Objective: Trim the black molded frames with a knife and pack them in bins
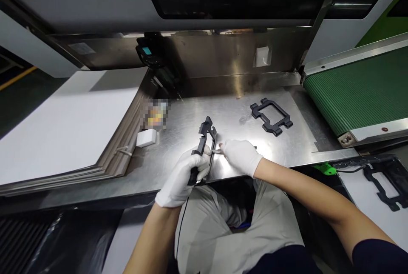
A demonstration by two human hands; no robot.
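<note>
Frame (202, 140) sits over near edge of surface (181, 125), left hand (181, 178) wrapped round its lower end, right hand (241, 155) pinching slim tool (217, 151) beside it; overpushing could skid tool into left hand.

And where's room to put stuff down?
Bare table shows between the held frame and flat frame, and between that and the green belt. Crowded: around the left hand and right hand, and near the white stack and block.

held frame (202, 141): black | left glove (180, 176): white | right glove (240, 155): white | surface (186, 116): silver-grey | conveyor belt (360, 89): green, fine-ribbed | block (146, 138): white | trousers (207, 240): light grey | sleeve (378, 257): navy
</note>
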